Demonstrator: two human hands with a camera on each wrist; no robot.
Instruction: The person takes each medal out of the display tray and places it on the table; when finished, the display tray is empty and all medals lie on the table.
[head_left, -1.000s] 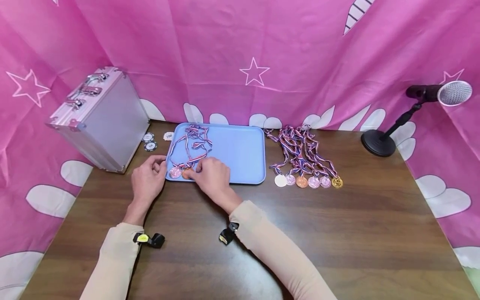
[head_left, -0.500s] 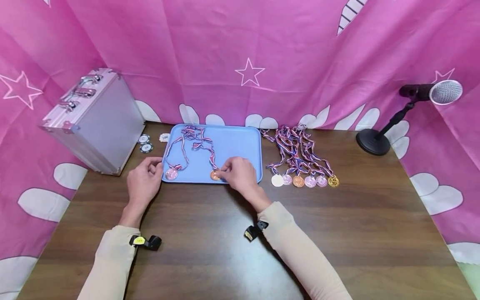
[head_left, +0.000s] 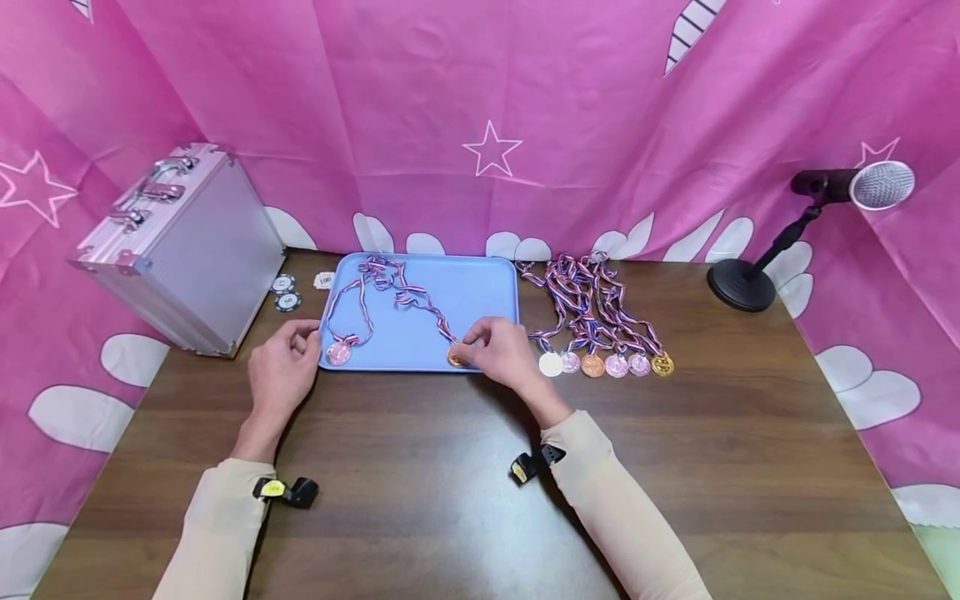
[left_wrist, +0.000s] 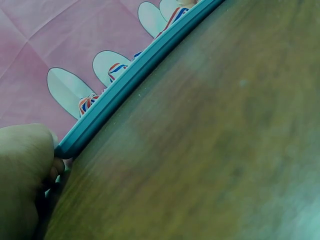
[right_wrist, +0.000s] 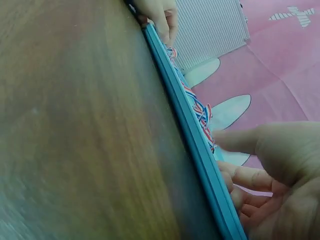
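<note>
My left hand grips the left edge of a blue tray near its front corner; in the left wrist view the thumb lies over the rim and fingers beneath. Inside the tray, by its front right, my right hand pinches a bronze-coloured medal between thumb and fingers, partly covering it. Its striped ribbon trails back left to a tangle at the tray's rear. At the front left corner of the tray lies a pinkish silver medal with its ribbon looped behind.
Several medals lie in a row right of the tray, their ribbons bunched behind. A silver case stands at left, with poker chips beside it. A microphone on a stand is at the back right.
My right hand has moved right along the tray's front with the bronze-coloured medal, drawing its ribbon out. My left hand has stayed at the tray's left edge. The head view has shifted slightly.
</note>
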